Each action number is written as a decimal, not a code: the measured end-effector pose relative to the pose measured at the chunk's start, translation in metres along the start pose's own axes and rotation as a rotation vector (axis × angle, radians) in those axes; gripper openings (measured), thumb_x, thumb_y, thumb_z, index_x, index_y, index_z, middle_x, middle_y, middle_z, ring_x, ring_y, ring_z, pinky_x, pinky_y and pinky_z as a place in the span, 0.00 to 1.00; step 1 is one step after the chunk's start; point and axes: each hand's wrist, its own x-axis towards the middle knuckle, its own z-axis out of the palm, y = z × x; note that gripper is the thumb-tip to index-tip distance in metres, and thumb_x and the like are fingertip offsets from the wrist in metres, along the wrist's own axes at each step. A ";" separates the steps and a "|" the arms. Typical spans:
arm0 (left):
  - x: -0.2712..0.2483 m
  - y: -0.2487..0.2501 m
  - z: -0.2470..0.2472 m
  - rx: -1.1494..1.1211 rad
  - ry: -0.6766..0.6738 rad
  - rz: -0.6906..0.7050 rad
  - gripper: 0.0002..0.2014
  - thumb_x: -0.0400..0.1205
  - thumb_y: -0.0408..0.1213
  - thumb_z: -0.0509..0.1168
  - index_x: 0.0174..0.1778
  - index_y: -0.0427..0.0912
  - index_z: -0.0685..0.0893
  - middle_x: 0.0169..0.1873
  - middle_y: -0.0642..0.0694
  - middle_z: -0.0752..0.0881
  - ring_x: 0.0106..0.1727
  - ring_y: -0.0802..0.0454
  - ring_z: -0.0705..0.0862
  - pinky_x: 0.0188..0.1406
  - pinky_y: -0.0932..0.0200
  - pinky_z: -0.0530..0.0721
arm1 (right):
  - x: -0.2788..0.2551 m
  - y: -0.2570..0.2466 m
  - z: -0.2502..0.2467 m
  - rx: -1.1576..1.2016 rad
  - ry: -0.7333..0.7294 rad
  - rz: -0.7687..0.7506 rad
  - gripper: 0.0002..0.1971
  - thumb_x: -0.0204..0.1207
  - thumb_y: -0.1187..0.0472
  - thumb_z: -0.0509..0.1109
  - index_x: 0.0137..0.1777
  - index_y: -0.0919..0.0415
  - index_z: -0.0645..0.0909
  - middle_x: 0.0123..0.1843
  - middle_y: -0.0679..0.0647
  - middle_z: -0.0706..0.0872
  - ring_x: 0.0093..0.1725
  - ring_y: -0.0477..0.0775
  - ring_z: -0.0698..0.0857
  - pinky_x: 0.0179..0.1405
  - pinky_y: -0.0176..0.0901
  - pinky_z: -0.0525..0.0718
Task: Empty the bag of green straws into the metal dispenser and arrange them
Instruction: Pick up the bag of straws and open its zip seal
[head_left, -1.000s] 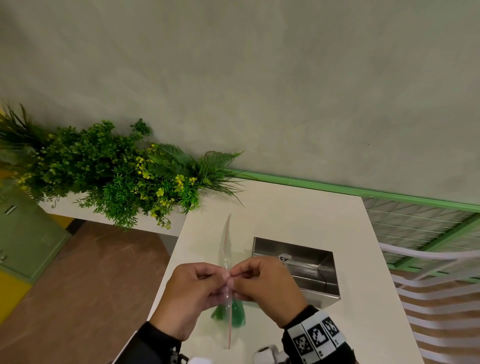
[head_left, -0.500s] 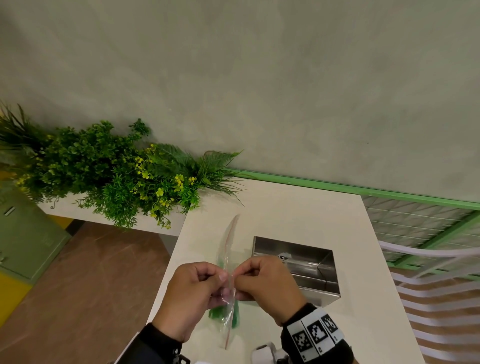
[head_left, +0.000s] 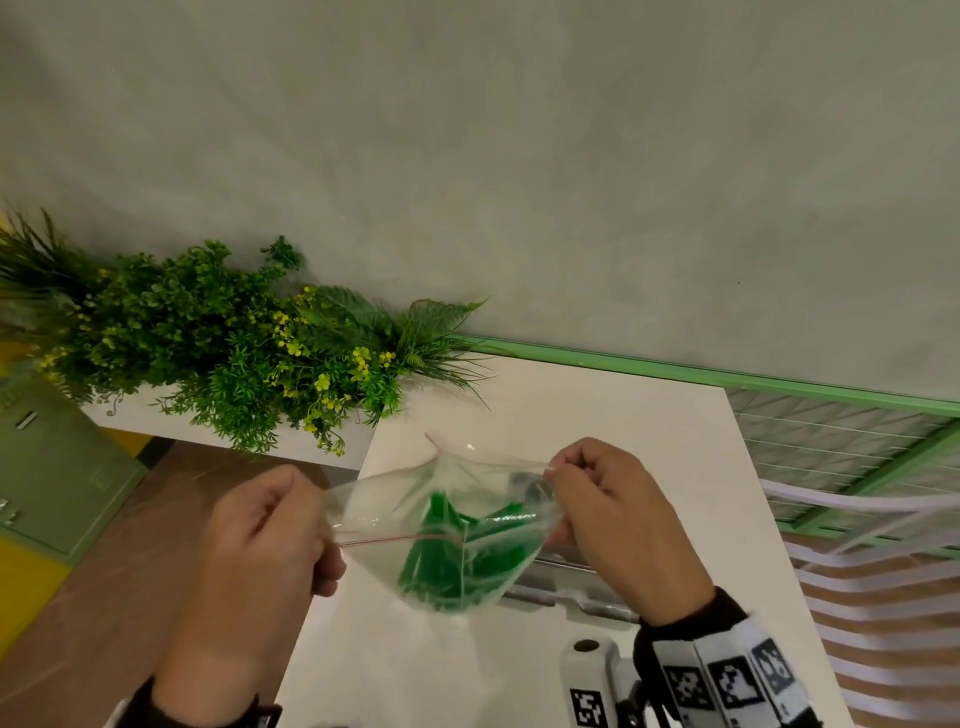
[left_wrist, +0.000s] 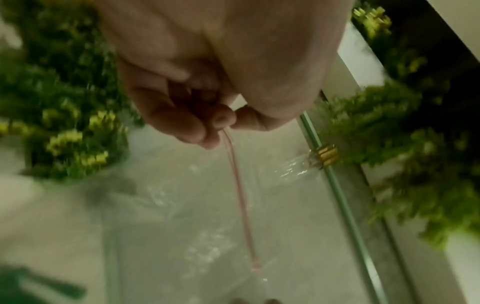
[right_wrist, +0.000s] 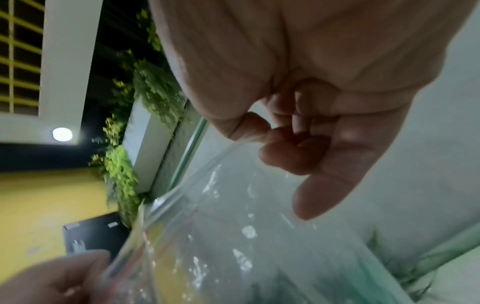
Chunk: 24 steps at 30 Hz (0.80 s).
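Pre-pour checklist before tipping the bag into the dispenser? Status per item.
1. Bag mouth open: ok, its sides are spread apart.
2. Left hand pinches one lip: ok.
3. Right hand pinches the other lip: ok.
4. Green straws inside the bag: ok, bunched at the bottom.
5. Metal dispenser below the bag: ok, partly hidden behind it.
6. Dispenser interior clear: cannot tell, bag and hand cover it.

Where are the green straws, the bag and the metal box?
green straws (head_left: 441, 558): head view, middle of the bunch.
bag (head_left: 384, 499): head view, clear side.
metal dispenser (head_left: 566, 597): head view, front rim.
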 end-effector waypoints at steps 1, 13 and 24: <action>0.001 -0.001 -0.001 -0.026 -0.053 -0.036 0.22 0.85 0.25 0.59 0.22 0.38 0.74 0.17 0.42 0.77 0.22 0.44 0.78 0.22 0.56 0.79 | 0.001 0.001 0.002 -0.004 -0.037 0.004 0.09 0.83 0.58 0.66 0.42 0.58 0.84 0.31 0.59 0.87 0.29 0.54 0.90 0.37 0.51 0.88; 0.038 -0.082 0.023 0.602 -0.171 -0.154 0.16 0.84 0.36 0.70 0.30 0.36 0.81 0.27 0.41 0.86 0.31 0.45 0.87 0.40 0.43 0.91 | 0.010 0.056 0.046 -0.254 -0.319 0.030 0.13 0.81 0.62 0.68 0.36 0.52 0.72 0.34 0.48 0.79 0.28 0.40 0.79 0.33 0.41 0.84; 0.042 -0.062 -0.016 -0.127 -0.462 -0.190 0.09 0.81 0.35 0.65 0.53 0.46 0.89 0.55 0.29 0.86 0.42 0.44 0.87 0.25 0.54 0.85 | 0.026 0.035 0.038 0.311 -0.303 0.427 0.07 0.83 0.63 0.67 0.44 0.62 0.83 0.38 0.59 0.83 0.33 0.53 0.84 0.31 0.48 0.88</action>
